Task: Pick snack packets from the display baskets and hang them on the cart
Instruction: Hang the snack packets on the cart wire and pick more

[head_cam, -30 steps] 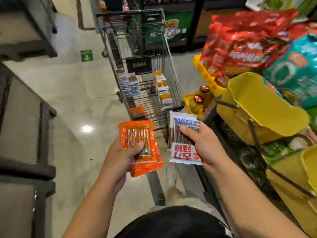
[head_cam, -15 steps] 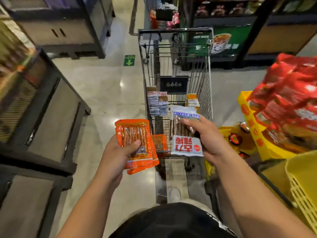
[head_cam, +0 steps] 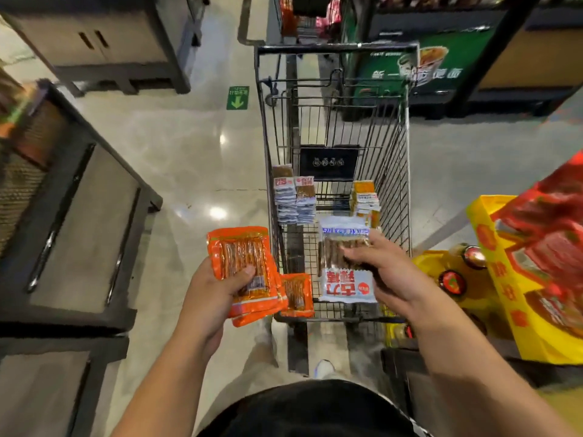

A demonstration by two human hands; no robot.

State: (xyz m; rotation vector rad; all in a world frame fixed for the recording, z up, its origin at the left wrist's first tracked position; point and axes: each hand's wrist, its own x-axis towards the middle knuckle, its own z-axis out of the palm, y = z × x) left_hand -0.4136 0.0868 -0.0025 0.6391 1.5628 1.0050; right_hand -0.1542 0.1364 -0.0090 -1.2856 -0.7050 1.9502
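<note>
My left hand [head_cam: 213, 294] grips a small stack of orange snack packets [head_cam: 241, 263], held just left of the wire shopping cart [head_cam: 407, 159]. My right hand [head_cam: 391, 275] holds a white and blue snack packet [head_cam: 344, 285] over the cart's near end. Inside the cart, white and brown packets [head_cam: 295, 200] hang on the left wall and orange and white packets [head_cam: 366, 200] hang on the right wall. One more orange packet [head_cam: 296, 294] hangs at the cart's near left corner.
Dark display stands [head_cam: 79, 216] line the left side. A yellow basket [head_cam: 508, 279] with red packets [head_cam: 552, 234] and some bottles [head_cam: 452, 280] stands to the right of the cart. Shelving [head_cam: 441, 58] runs behind the cart. Polished floor [head_cam: 189, 152] lies between.
The view has swung left and centred on the cart, so the yellow baskets slid to the right edge. Both hands keep their packets and have come closer to the cart's near end.
</note>
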